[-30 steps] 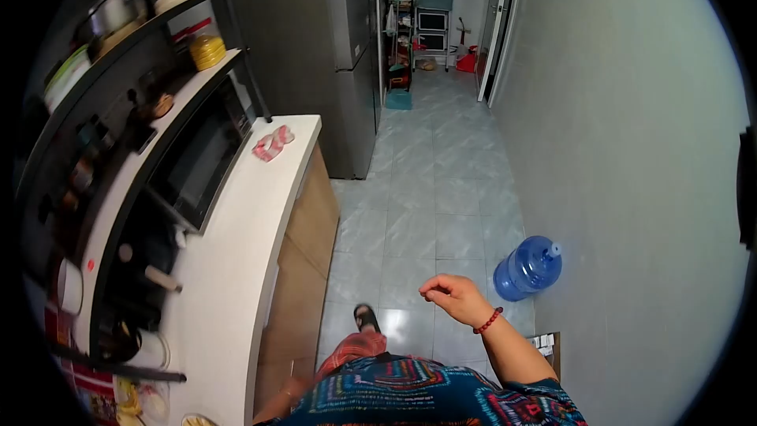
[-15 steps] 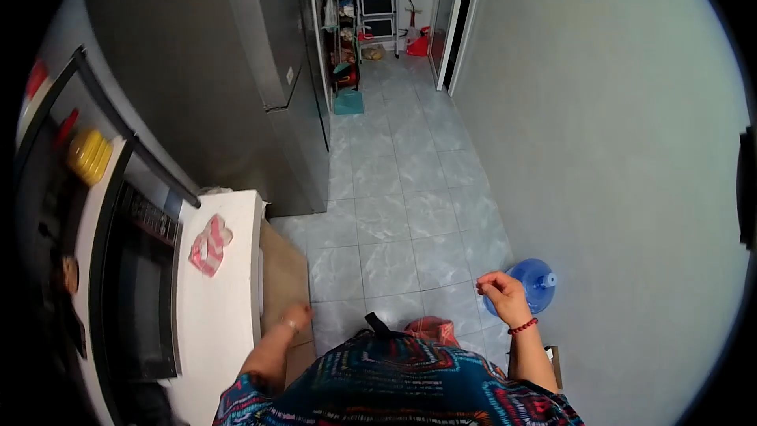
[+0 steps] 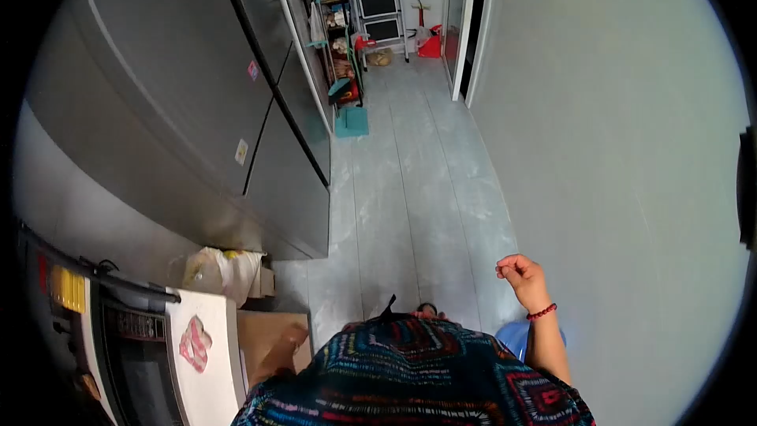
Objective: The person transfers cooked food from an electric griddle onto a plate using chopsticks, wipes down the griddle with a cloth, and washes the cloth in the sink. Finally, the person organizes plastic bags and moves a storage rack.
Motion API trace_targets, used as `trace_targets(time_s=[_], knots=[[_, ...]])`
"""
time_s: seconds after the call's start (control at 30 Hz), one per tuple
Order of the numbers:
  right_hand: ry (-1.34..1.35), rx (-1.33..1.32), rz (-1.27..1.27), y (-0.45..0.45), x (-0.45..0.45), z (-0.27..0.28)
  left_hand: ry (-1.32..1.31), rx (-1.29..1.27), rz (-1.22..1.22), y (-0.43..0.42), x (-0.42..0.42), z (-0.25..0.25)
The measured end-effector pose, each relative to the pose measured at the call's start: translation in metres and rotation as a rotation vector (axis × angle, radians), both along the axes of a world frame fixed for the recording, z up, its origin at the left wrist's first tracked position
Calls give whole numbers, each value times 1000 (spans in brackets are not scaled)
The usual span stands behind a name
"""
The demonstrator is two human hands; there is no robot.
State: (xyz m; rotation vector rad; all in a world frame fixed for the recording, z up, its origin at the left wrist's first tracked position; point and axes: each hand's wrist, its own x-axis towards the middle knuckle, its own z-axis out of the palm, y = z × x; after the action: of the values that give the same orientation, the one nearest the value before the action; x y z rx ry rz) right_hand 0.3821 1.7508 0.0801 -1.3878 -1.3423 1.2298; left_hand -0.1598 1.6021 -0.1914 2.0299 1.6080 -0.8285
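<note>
My right hand point(image 3: 522, 278), with a red bead bracelet point(image 3: 542, 312) at its wrist, is held out over the floor near the right wall. Its fingers curl in towards the thumb, and nothing shows in them. Behind that forearm is a blue water jug point(image 3: 514, 339), mostly covered by the arm and my shirt. My left hand point(image 3: 293, 339) hangs low beside a brown cardboard box point(image 3: 268, 322); it is blurred and its fingers cannot be made out.
A tall grey fridge point(image 3: 292, 158) lines the left side. Plastic bags point(image 3: 236, 272) lie between it and a white counter point(image 3: 213, 347) bearing a pink-striped cloth point(image 3: 195, 345). Ahead, the tiled floor point(image 3: 402, 189) runs to a shelf rack point(image 3: 339, 47), a step stool point(image 3: 380, 20) and a door point(image 3: 461, 24).
I have walked forward: the fridge is nearer, and the counter and jug have slid down the view. Bags beside the fridge now show. My right hand stays curled.
</note>
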Motion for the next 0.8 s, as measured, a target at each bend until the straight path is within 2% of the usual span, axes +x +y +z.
trace_targets(time_s=[0.1,0.13,0.2,0.3,0.37,0.43,0.57,0.63,0.67,0.7,0.77,0.8], knots=[[-32,11,80,81,-4,16,-101,-167,589,-2,7,27],[-70,28,115,107,-10,20,-130,-194,710,3,11,31],[-54,63,171,157,-26,22,-166,-240,850,18,22,31],[-60,126,252,232,-56,23,-217,-282,909,65,27,22],[-217,181,291,276,-74,24,-249,-277,883,116,22,11],[-186,153,272,321,-83,21,-270,-237,789,188,14,2],[-127,94,151,397,-81,21,-244,-4,357,376,-5,15],[-73,51,114,428,-82,24,-173,99,195,449,-41,-67],[-43,49,75,444,-79,21,-221,99,323,500,-31,-3],[-14,50,36,459,-77,18,-155,82,256,552,-14,50],[-11,24,23,488,-69,9,-37,297,44,628,-11,53],[-20,11,23,505,-62,4,-122,362,163,660,-3,60]])
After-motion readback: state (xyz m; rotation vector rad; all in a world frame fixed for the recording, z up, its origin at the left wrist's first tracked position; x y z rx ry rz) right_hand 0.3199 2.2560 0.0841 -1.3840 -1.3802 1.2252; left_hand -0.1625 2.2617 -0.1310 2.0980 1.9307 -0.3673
